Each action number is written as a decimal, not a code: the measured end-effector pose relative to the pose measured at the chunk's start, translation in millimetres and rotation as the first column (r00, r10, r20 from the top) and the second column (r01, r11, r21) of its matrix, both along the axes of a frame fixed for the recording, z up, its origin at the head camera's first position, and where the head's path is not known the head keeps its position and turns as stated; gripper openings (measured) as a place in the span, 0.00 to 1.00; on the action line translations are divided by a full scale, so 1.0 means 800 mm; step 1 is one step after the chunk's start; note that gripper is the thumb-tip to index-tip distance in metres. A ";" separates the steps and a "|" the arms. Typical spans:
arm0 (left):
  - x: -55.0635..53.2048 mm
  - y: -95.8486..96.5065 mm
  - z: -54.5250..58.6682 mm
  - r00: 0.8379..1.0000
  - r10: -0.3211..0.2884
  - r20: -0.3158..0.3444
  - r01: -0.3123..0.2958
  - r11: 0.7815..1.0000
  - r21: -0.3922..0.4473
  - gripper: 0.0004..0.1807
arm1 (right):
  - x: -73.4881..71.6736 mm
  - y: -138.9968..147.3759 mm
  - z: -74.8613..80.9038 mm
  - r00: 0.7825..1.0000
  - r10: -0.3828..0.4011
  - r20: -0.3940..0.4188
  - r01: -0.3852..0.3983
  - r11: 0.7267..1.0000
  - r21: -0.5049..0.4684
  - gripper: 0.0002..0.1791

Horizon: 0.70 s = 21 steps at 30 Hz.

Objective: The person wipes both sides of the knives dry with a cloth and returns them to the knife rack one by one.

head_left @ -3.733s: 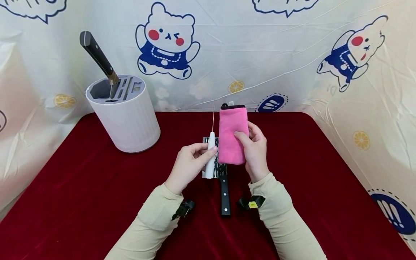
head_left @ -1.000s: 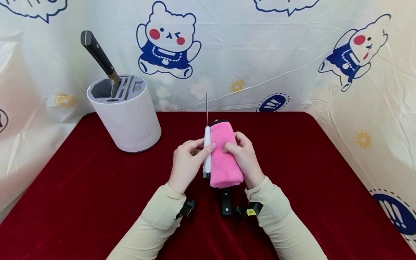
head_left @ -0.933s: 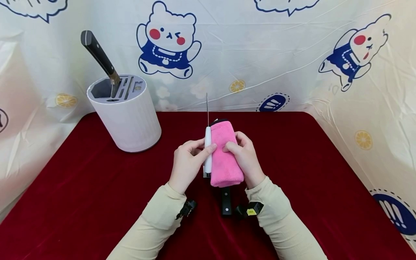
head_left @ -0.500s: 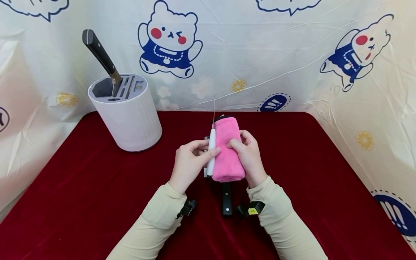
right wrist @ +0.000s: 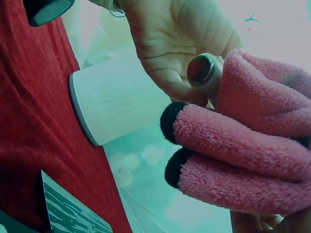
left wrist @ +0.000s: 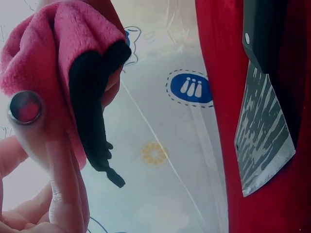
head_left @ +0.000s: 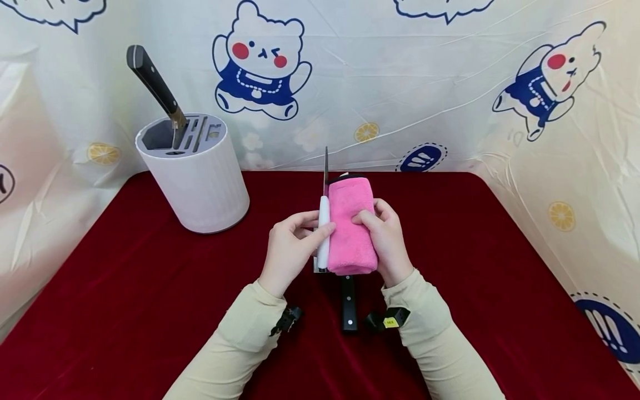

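Observation:
My left hand (head_left: pixel 287 250) pinches the white handle of a knife (head_left: pixel 324 208), thumb in front and fingers behind. Its thin blade points up and away from me. In my right hand (head_left: pixel 392 239) is a folded pink cloth (head_left: pixel 352 247) with a black edge, gripped with the thumb on its near face. The cloth lies along the right side of the knife handle. Below them on the table, a cleaver shows its black handle (head_left: pixel 349 311); the cloth hides most of its blade from above. The left wrist view shows that dark-and-silver patterned blade (left wrist: pixel 265 133).
A white knife block (head_left: pixel 200 189) stands at the back left, with a black-handled knife (head_left: pixel 155 80) leaning in its large opening. Several narrow slots are beside it. Dark red fabric (head_left: pixel 165 311) covers the table, and a printed curtain (head_left: pixel 350 72) hangs behind.
The pink cloth has come left and down against the knife handle since the earliest frame. Over the last second it has slid upward along the handle, and the knife has swayed and turned slightly.

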State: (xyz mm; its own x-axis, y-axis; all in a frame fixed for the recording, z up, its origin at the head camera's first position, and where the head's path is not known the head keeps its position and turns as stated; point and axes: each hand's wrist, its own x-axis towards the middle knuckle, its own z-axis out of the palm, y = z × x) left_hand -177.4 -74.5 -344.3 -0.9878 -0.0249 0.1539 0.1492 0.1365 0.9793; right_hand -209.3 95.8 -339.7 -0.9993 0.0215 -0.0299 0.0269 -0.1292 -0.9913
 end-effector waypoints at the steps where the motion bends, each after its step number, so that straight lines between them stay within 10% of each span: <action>1: -0.001 0.000 -0.001 1.000 0.007 0.000 -0.007 1.000 0.000 0.20 | 0.000 0.000 0.000 1.000 0.000 0.002 0.000 1.000 -0.011 0.13; 21: -0.004 0.001 -0.003 0.996 0.075 0.036 -0.078 0.995 0.059 0.22 | -0.002 0.003 0.000 1.000 0.009 0.023 -0.008 0.998 -0.061 0.15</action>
